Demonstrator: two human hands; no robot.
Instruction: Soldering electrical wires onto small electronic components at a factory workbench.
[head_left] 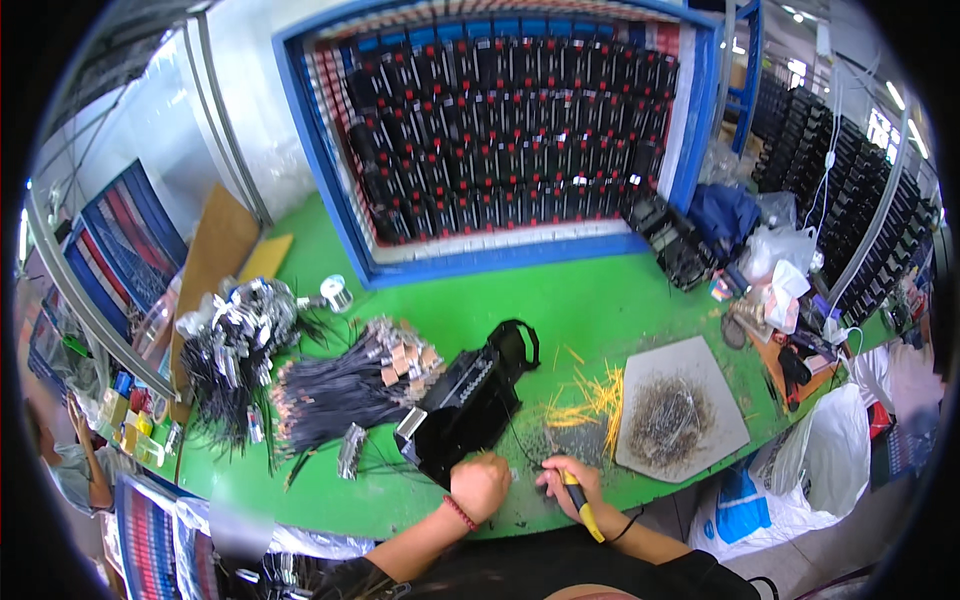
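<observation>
A black plastic housing [465,408] with an arched handle at its far end lies tilted on the green bench in front of me. My left hand [480,487] is closed at its near end, fingers curled together; what they pinch is hidden. A thin dark wire runs from the housing toward my right hand [572,484]. That hand is wrapped round a slim tool with a yellow-and-black handle [580,505], which looks like a soldering iron. Its tip is hard to make out between my hands. Yellow thin strips [600,400] are scattered just beyond my right hand.
Bundled black cables [340,395] and a tangled wire heap [245,340] lie left, with a wire spool [337,293] behind. A grey board [690,380] bearing wire scraps sits right. A blue-framed crate [500,255] of black units stands behind; white bags [800,480] hang right.
</observation>
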